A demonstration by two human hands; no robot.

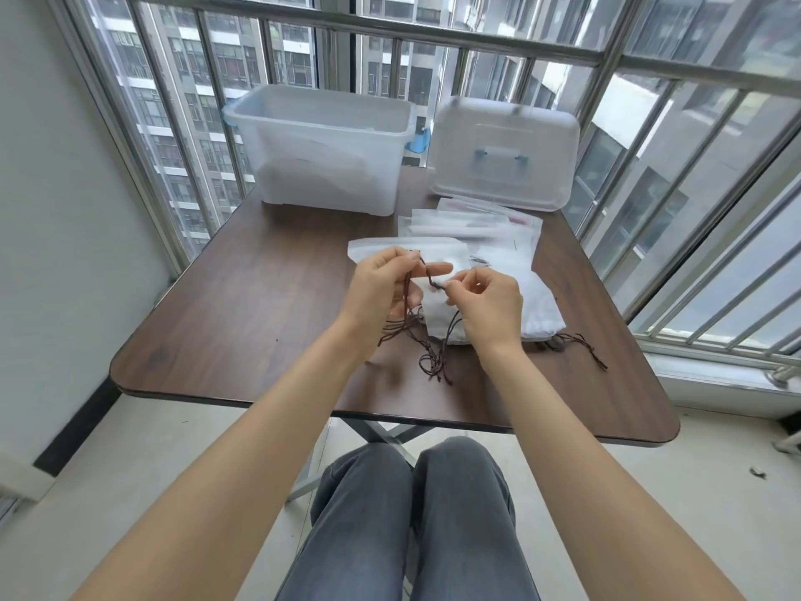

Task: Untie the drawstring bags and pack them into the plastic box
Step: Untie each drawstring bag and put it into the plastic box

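Both hands work above the counter (242, 305): left grip (381, 288) and right grip (490, 301) each pinch the brown drawstring (431, 281) of a white drawstring bag (437, 316). Open plastic box (320, 145) stands at 11 o'clock.

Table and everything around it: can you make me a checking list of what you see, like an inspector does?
Surface: dark wood-look table with rounded corners on crossed metal legs.
Job's things: white drawstring bags piled right of centre; open plastic box at the far edge, something pale inside, not clear what.
Clutter: the box's lid leans upright at the far right; flat clear packets lie in front of it.
Hands: left hand and right hand each pinch a brown cord above a bag.
Cables: nothing seen; only loose brown cords trailing on the table.
Surroundings: metal window railing, tall buildings outside, tiled floor, person's grey trousers below.
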